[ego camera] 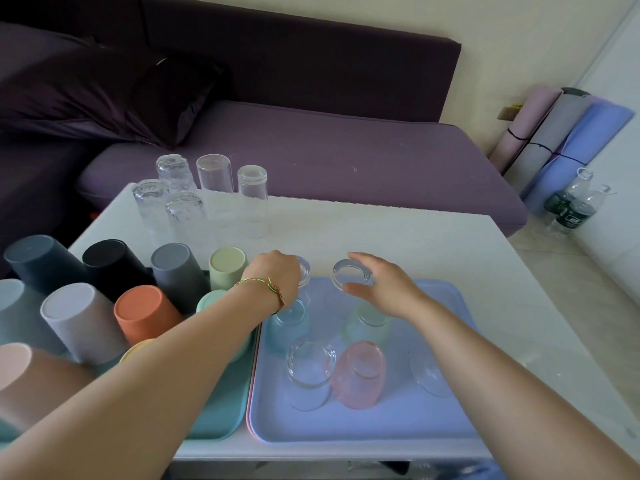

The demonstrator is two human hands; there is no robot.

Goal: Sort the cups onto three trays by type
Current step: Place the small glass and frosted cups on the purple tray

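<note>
Both hands are at the far side of the blue tray (346,424), which sits at 6 o'clock on the white table (415,237). The left hand (277,275) is wrapped over the left tumbler (304,270) at the tray's 11 o'clock corner (fingers are tucked behind the knuckles, but it looks clamped round the glass). The right hand (384,289) has thumb and fingers curled round the right tumbler (351,276) at the tray's 12 o'clock edge. Both tumblers are clear and upside down.

Nearer me on the same tray, all bottoms-up: a blue-tinted glass (287,323), a green-tinted glass (369,323), a clear glass (310,372) and a pink glass (360,374).

The teal tray (221,420) sits at 8 o'clock, right beside the blue one, packed with upside-down plastic cups (145,313). Five tall clear glasses (214,174) stand inverted straight on the table at 11 o'clock.
</note>
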